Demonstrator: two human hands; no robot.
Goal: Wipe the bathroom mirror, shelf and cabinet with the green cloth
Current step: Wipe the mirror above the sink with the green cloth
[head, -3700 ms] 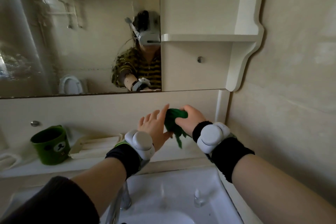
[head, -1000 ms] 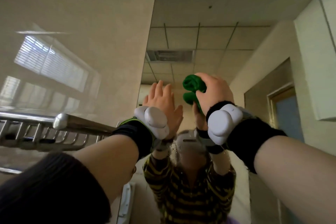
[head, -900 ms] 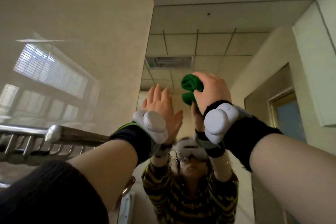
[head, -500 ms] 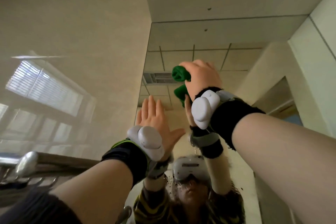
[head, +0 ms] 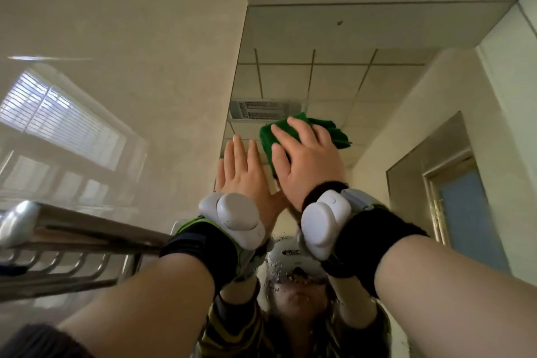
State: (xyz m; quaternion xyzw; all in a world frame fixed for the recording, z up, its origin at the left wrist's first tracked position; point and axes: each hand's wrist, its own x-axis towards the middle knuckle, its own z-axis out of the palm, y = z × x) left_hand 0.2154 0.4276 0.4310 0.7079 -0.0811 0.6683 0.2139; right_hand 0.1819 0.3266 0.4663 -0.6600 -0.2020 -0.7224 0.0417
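The right hand [head: 308,167] pressed the green cloth [head: 334,133] flat against the mirror [head: 334,78], well below the mirror's top edge, with its fingers splayed and nearly straight over the fabric. The cloth was bunched and lay widest from side to side, its loose folded end sticking out to the right past the fingers. The left hand [head: 247,176] lay just beside it, palm to the glass, fingers straight and holding nothing.
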